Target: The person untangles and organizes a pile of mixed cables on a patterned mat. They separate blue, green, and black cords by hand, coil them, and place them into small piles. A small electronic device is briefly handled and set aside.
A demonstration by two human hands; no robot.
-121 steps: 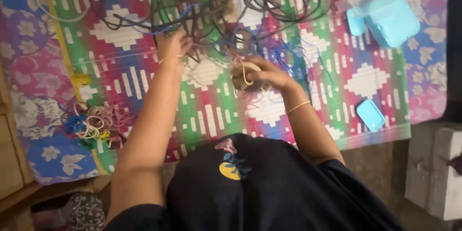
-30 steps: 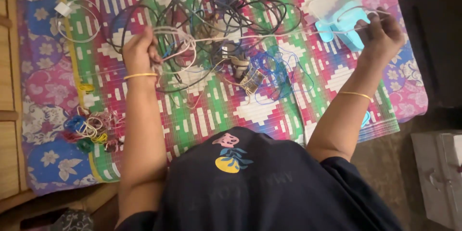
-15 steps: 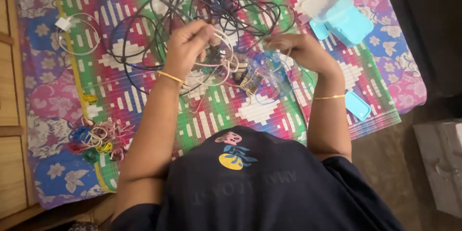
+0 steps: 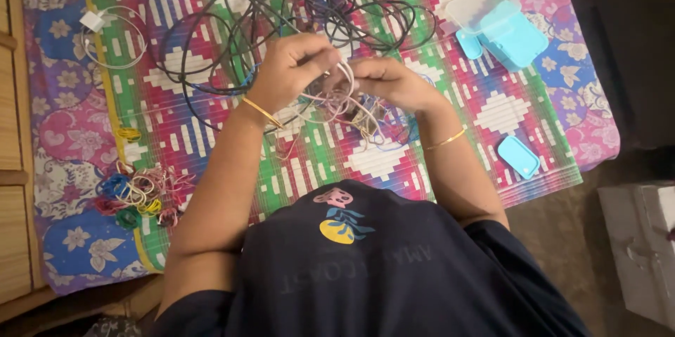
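My left hand (image 4: 292,70) and my right hand (image 4: 389,82) meet over the middle of a striped, multicoloured mat (image 4: 492,105). Both grip a thin pale pink cable (image 4: 336,98) that is looped into a small coil between my fingers. Just beyond my hands lies a large tangle of dark cables (image 4: 302,7). Under my right hand a thin blue wire (image 4: 401,133) and a small metal part lie on the mat, partly hidden.
A white charger with coiled cable (image 4: 105,35) lies at far left. A heap of coloured bands and ties (image 4: 137,196) sits at the mat's near left. Light blue plastic boxes (image 4: 510,28) and a loose blue lid (image 4: 519,156) are on the right. A grey box (image 4: 643,253) stands on the floor.
One second ago my arms were spread wide, stretching the pale cable out. Both hands have since come together at the centre and the cable is coiled between them.
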